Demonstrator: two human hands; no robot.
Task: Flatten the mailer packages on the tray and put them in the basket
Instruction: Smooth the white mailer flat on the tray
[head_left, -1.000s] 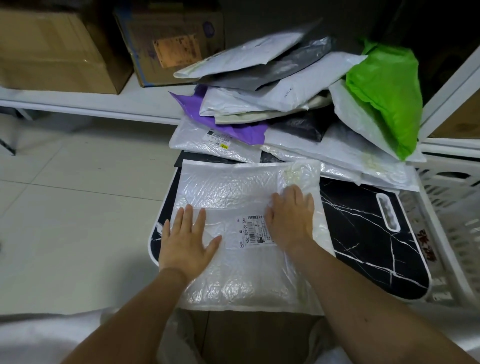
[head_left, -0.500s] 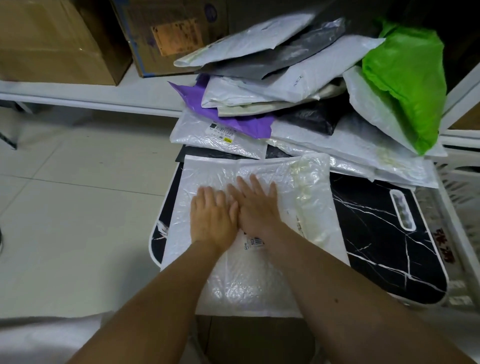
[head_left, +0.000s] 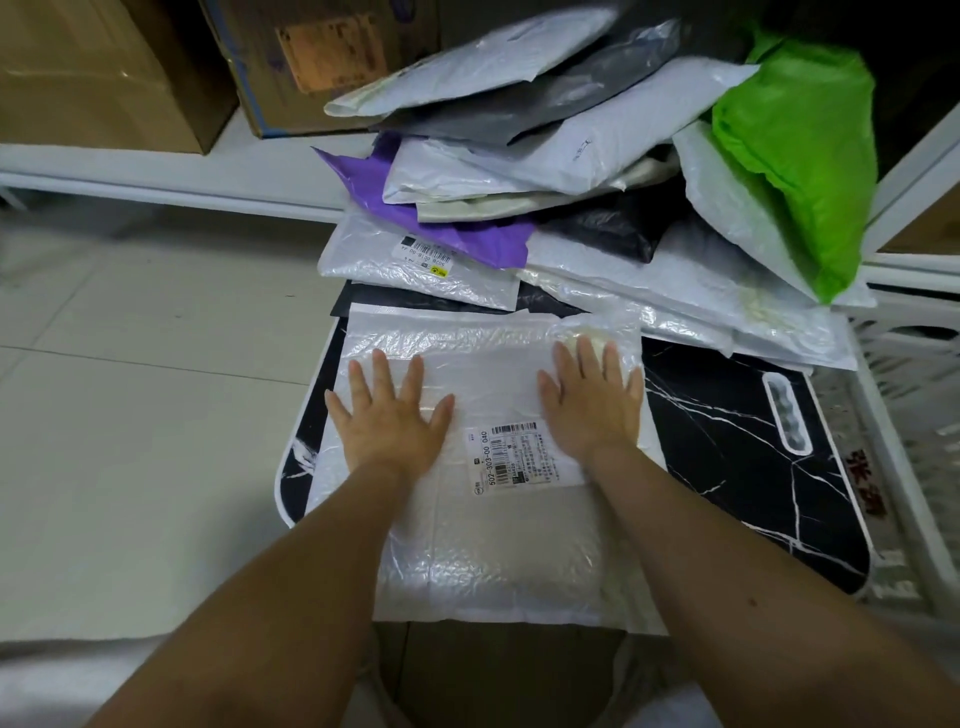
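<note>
A white bubble mailer (head_left: 493, 545) with a barcode label lies flat on the black marble-pattern tray (head_left: 727, 447). My left hand (head_left: 392, 415) presses palm-down on the mailer's left half, fingers spread. My right hand (head_left: 592, 400) presses palm-down on its right half, fingers spread. Neither hand grips anything. Behind the mailer, a heap of several mailers (head_left: 571, 171) in white, grey, purple, black and green covers the tray's far end. The white plastic basket (head_left: 914, 467) stands to the right of the tray.
Cardboard boxes (head_left: 104, 73) sit on a low white shelf at the back left. Pale tiled floor (head_left: 130, 389) lies left of the tray. A white frame (head_left: 914, 171) rises at the right behind the basket.
My hands, together at the mailer's middle half a second ago, have slid apart to its left and right sides, still pressing flat.
</note>
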